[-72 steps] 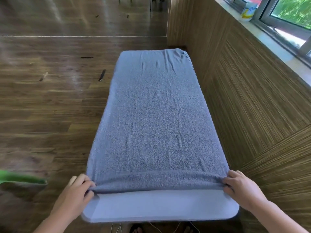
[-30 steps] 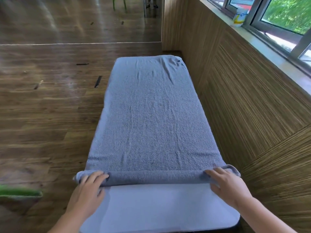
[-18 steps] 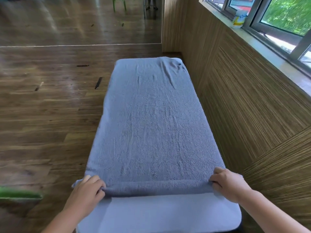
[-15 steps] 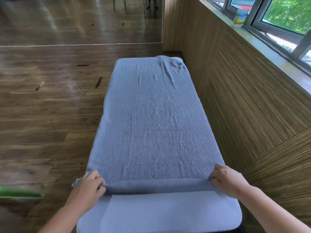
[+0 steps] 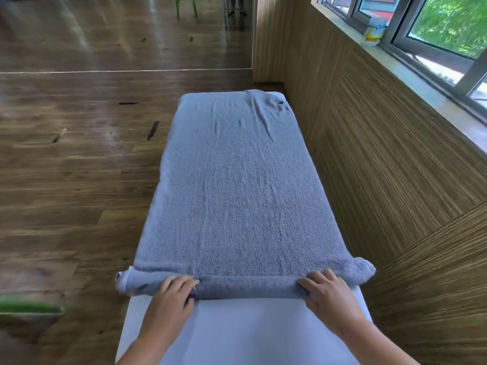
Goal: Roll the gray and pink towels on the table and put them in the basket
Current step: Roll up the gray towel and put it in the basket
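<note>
A gray towel [image 5: 234, 185] lies spread along a narrow white table [image 5: 250, 335], covering it to the far end. Its near edge is wound into a thick roll [image 5: 247, 284] that runs across the table and sticks out past both sides. My left hand [image 5: 172, 299] presses on the roll left of centre, fingers fairly straight over it. My right hand [image 5: 329, 296] presses on the roll toward the right, fingers laid over the top. No pink towel and no basket are in view.
A wood-panelled wall [image 5: 395, 180] runs close along the table's right side, under a window sill with a small container [image 5: 373, 34]. Wooden floor [image 5: 66, 167] lies to the left. A blurred green edge [image 5: 29, 308] shows at lower left. A green chair [image 5: 186, 5] stands far back.
Both hands have rolled the towel's near edge away from me. The roll is thicker and farther up the table, with more bare white tabletop showing. My fingers went from pinching the edge to lying over the roll.
</note>
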The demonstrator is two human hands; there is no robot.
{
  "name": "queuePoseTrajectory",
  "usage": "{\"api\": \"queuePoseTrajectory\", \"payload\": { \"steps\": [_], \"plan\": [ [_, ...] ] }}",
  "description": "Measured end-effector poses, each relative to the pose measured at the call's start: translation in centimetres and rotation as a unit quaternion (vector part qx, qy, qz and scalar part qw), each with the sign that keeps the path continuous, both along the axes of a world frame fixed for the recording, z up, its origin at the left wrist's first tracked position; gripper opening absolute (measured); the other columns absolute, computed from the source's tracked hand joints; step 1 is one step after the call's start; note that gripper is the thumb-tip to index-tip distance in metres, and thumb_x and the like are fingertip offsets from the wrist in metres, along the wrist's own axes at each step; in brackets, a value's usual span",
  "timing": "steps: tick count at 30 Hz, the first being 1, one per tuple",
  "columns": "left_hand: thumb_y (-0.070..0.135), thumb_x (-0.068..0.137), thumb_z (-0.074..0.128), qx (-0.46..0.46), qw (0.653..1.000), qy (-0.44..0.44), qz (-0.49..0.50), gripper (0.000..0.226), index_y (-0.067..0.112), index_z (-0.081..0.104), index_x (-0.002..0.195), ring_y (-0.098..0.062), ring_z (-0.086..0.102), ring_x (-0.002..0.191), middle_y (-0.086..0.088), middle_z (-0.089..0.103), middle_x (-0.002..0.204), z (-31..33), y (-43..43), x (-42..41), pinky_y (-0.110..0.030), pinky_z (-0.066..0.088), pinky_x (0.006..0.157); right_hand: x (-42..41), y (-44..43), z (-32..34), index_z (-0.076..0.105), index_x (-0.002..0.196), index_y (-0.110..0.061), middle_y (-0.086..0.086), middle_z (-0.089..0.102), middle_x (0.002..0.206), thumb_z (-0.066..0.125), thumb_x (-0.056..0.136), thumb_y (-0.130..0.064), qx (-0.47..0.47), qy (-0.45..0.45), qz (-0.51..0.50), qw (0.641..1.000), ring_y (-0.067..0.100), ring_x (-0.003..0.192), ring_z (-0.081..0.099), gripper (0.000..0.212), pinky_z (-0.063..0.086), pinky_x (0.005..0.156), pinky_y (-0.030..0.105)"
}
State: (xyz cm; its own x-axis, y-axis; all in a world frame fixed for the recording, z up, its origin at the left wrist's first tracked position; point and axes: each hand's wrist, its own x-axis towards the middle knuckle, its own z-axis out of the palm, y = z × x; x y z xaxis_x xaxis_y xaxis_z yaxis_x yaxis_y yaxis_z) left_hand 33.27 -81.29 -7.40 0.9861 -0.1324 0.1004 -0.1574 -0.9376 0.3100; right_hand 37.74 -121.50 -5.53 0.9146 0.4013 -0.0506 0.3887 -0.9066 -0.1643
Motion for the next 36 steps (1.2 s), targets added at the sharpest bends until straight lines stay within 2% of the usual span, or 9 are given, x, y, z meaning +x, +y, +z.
{"api": "queuePoseTrajectory", "payload": {
  "steps": [4, 9, 13, 14, 19, 22, 27, 33, 36],
  "plan": [
    [0.033, 0.076, 0.047, 0.03, 0.999, 0.004, -0.017, 0.024, 0.03, 0.067, 0.089, -0.014, 0.053, 0.088, 0.02, 0.06, 0.09, 0.8, 0.9, 0.8, -0.034, 0.049, 0.07, 1.1, 0.0, 0.5, 0.061, 0.069, -0.03, -0.013, 0.054, 0.067, 0.048, 0.075, -0.038, -0.023, -0.004, 0.018, 1.0, 0.02, 0.066, 0.053, 0.017, 0.041, 0.048, 0.033],
    [0.036, 0.076, 0.047, 0.056, 0.998, 0.023, -0.024, 0.012, 0.031, 0.058, 0.074, -0.012, 0.05, 0.083, 0.018, 0.05, 0.08, 1.4, 1.3, 1.4, -0.034, 0.044, 0.064, 2.7, 0.4, 2.1, 0.065, 0.083, -0.022, -0.005, 0.052, 0.09, 0.027, 0.084, -0.049, -0.006, 0.13, 0.006, 0.992, 0.022, 0.088, 0.055, 0.047, 0.048, 0.073, 0.037],
    [0.024, 0.083, 0.061, 0.017, 0.999, 0.035, 0.032, 0.014, 0.033, 0.062, 0.094, -0.016, 0.053, 0.088, 0.012, 0.045, 0.093, 1.2, 1.1, 3.0, -0.037, 0.053, 0.066, 2.9, 1.2, 1.7, 0.061, 0.094, -0.027, -0.006, 0.047, 0.098, 0.053, 0.092, -0.023, 0.04, 0.101, -0.091, 0.99, 0.025, 0.076, 0.061, 0.009, 0.047, 0.062, 0.038],
    [0.017, 0.083, 0.062, -0.001, 0.999, 0.044, 0.031, 0.023, 0.034, 0.06, 0.098, -0.014, 0.054, 0.091, 0.013, 0.044, 0.096, 1.0, 0.8, 2.9, -0.037, 0.054, 0.069, 2.5, 1.3, 1.4, 0.058, 0.094, -0.029, -0.009, 0.046, 0.096, 0.057, 0.088, -0.015, 0.054, 0.089, -0.088, 0.991, 0.024, 0.074, 0.06, 0.015, 0.048, 0.059, 0.039],
    [0.032, 0.073, 0.05, 0.023, 0.997, 0.059, -0.037, 0.042, 0.034, 0.064, 0.113, -0.01, 0.052, 0.098, 0.021, 0.056, 0.112, 1.0, -0.4, 1.3, -0.026, 0.05, 0.084, 0.4, 1.1, 0.3, 0.061, 0.098, -0.036, -0.015, 0.053, 0.092, 0.065, 0.066, -0.031, -0.014, 0.058, -0.013, 0.998, 0.016, 0.081, 0.053, 0.033, 0.046, 0.047, 0.031],
    [0.034, 0.072, 0.048, 0.028, 0.997, 0.067, -0.027, 0.036, 0.035, 0.067, 0.103, -0.01, 0.05, 0.091, 0.024, 0.06, 0.101, 1.2, -0.2, 1.4, -0.026, 0.05, 0.076, 0.9, 1.3, 0.5, 0.061, 0.078, -0.03, -0.014, 0.053, 0.079, 0.061, 0.068, -0.031, -0.021, 0.064, -0.016, 0.998, 0.018, 0.076, 0.055, 0.011, 0.033, 0.038, 0.029],
    [0.036, 0.076, 0.045, 0.048, 0.996, 0.063, -0.026, 0.013, 0.028, 0.054, 0.07, -0.008, 0.045, 0.081, 0.018, 0.049, 0.081, 1.9, -0.5, 1.4, -0.03, 0.045, 0.064, 2.3, 1.4, 1.9, 0.064, 0.085, -0.022, -0.009, 0.045, 0.093, 0.027, 0.078, -0.048, -0.026, 0.11, 0.002, 0.994, 0.018, 0.095, 0.05, 0.046, 0.043, 0.06, 0.033],
    [0.023, 0.082, 0.067, 0.018, 0.998, 0.055, 0.039, 0.02, 0.034, 0.057, 0.095, -0.014, 0.058, 0.088, 0.012, 0.046, 0.095, 2.5, -0.9, 2.6, -0.035, 0.054, 0.058, 2.3, 1.9, 1.5, 0.059, 0.096, -0.028, -0.007, 0.049, 0.098, 0.051, 0.083, -0.021, 0.035, 0.077, -0.069, 0.994, 0.023, 0.086, 0.056, 0.017, 0.044, 0.062, 0.038],
    [0.02, 0.079, 0.056, 0.013, 0.999, 0.03, -0.003, 0.019, 0.033, 0.057, 0.094, -0.014, 0.055, 0.089, 0.015, 0.048, 0.099, 1.9, -0.5, 2.0, -0.036, 0.055, 0.066, 1.8, 1.0, 0.4, 0.058, 0.094, -0.03, -0.01, 0.051, 0.092, 0.061, 0.069, -0.015, 0.01, 0.051, -0.043, 0.998, 0.022, 0.08, 0.052, 0.029, 0.047, 0.062, 0.035]
  ]
}}
